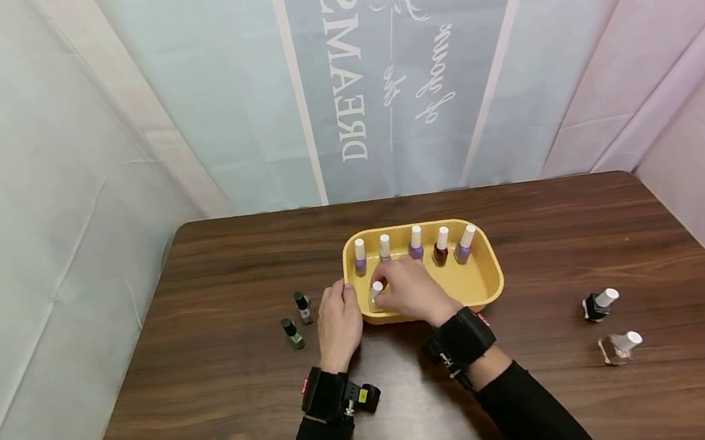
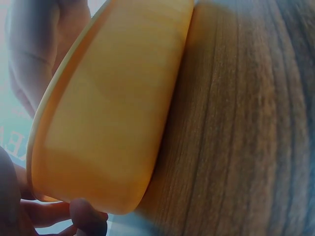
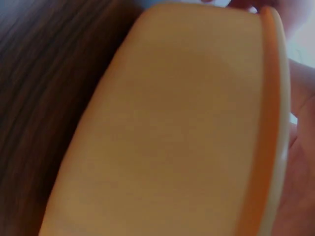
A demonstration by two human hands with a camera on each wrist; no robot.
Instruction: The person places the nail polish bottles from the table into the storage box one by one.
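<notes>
A yellow tray (image 1: 486, 279) holds a back row of white-capped nail polish bottles, several purple (image 1: 463, 252) and one dark red (image 1: 440, 250). My right hand (image 1: 413, 292) reaches over the tray's front rim and pinches the white cap of a nail polish bottle (image 1: 377, 290) in the front left corner. Its fingers partly cover that bottle and some of the back row. At the tray's left end, my left hand (image 1: 340, 324) holds the rim, its fingertips (image 2: 88, 216) against the wall in the left wrist view. The tray's outer wall (image 3: 162, 118) fills most of the right wrist view.
Two black-capped nail polish bottles, one clear (image 1: 304, 309) and one greenish (image 1: 293, 334), stand left of the tray. On the right, a black bottle (image 1: 598, 306) and a clear bottle (image 1: 619, 347) have white caps. Curtains (image 1: 235, 115) hang behind the wooden table (image 1: 215, 401).
</notes>
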